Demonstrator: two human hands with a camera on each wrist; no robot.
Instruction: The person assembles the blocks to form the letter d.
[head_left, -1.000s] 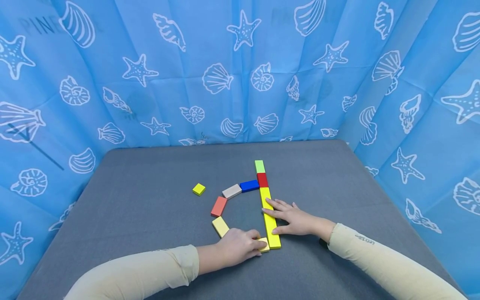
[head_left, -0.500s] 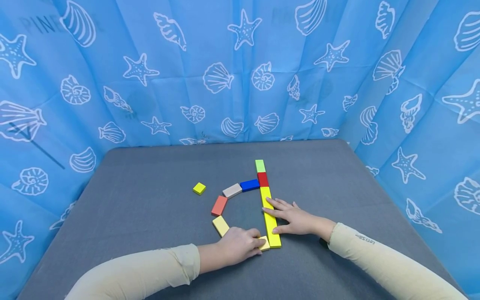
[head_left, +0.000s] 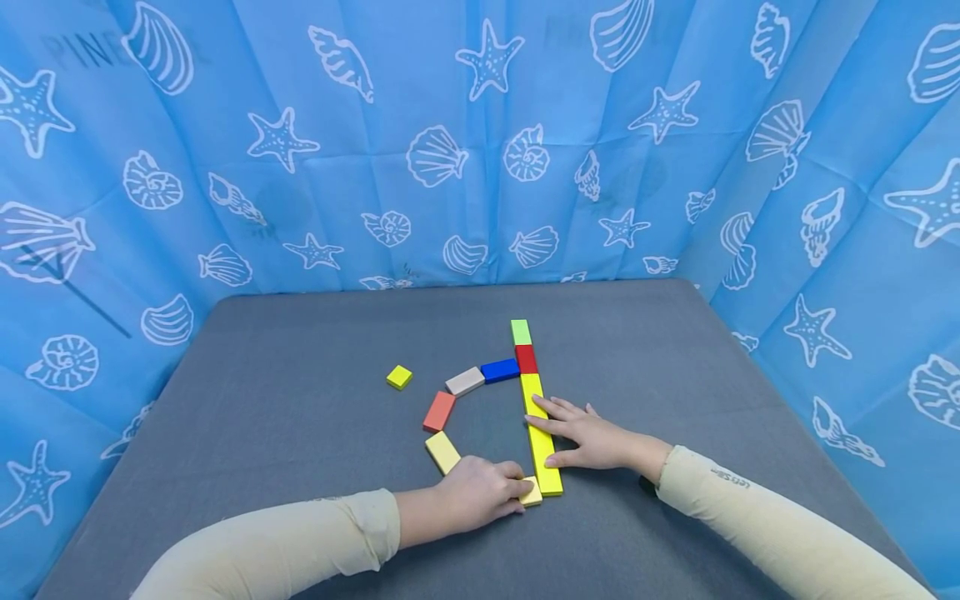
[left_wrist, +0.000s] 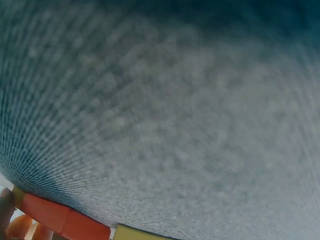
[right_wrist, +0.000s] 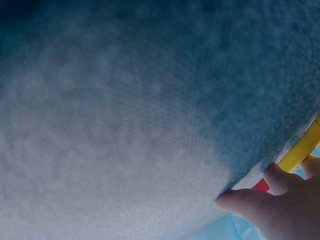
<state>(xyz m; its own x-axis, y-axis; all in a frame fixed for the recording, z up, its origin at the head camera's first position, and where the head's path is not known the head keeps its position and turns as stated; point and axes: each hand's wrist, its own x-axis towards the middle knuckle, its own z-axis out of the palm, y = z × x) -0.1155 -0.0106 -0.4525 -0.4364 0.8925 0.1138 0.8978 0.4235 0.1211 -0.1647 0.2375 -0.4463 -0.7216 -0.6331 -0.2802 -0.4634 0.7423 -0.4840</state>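
Note:
In the head view my left hand [head_left: 483, 496] curls over the near end of a curve of blocks. Its fingers pinch a small pale yellow block [head_left: 532, 492] beside the foot of a long yellow bar [head_left: 544, 446]. Orange-red block surface [left_wrist: 65, 218] shows close by my left fingers in the left wrist view; from the head it is covered by that hand. My right hand [head_left: 596, 437] lies spread, fingertips and thumb resting on the yellow bar. Another pale yellow block [head_left: 442, 452] pokes out behind the left hand.
An orange-red block [head_left: 438, 412], a beige block [head_left: 465, 382] and a blue block [head_left: 500, 371] continue the curve. Red [head_left: 527, 359] and light green [head_left: 521, 332] blocks extend the bar. A yellow square block [head_left: 399, 377] lies apart on the grey table [head_left: 300, 417], before a blue curtain [head_left: 337, 208].
The small pale yellow block under my left fingers has shifted slightly toward me and to the right. My right hand stays put on the bar.

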